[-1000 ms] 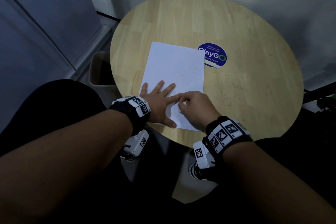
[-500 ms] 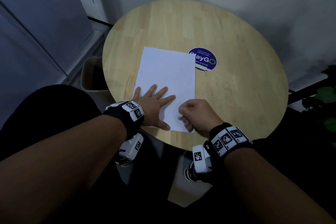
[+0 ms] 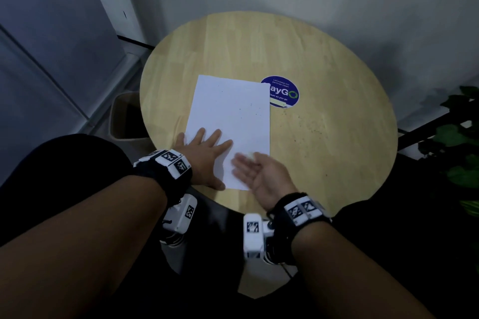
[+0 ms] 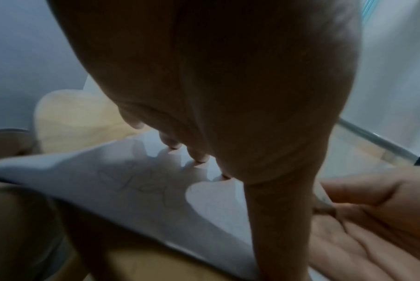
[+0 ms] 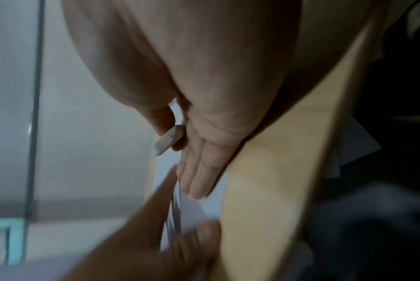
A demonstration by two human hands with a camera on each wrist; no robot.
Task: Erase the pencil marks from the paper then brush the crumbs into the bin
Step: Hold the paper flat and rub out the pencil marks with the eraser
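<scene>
A white sheet of paper (image 3: 230, 111) lies on the round wooden table (image 3: 324, 59). My left hand (image 3: 206, 149) presses flat on its near left corner, fingers spread. Faint pencil scribbles (image 4: 136, 180) show on the paper just beyond those fingers. My right hand (image 3: 256, 172) lies on its edge over the near right corner, palm facing left and fingers straight on the sheet. Its thumb pinches a small white eraser (image 5: 166, 140) against the side of the hand. Dark crumbs (image 3: 252, 109) dot the paper's right half.
A beige bin (image 3: 124, 116) stands on the floor below the table's left edge. A blue round sticker (image 3: 285, 92) is partly under the paper's far right corner. More crumbs (image 3: 311, 127) are scattered on the wood to the right. A green plant (image 3: 461, 142) is at the far right.
My right hand has gone from a curled fist rubbing the eraser on the near edge to straight fingers turned on edge. The left hand has stayed flat on the paper.
</scene>
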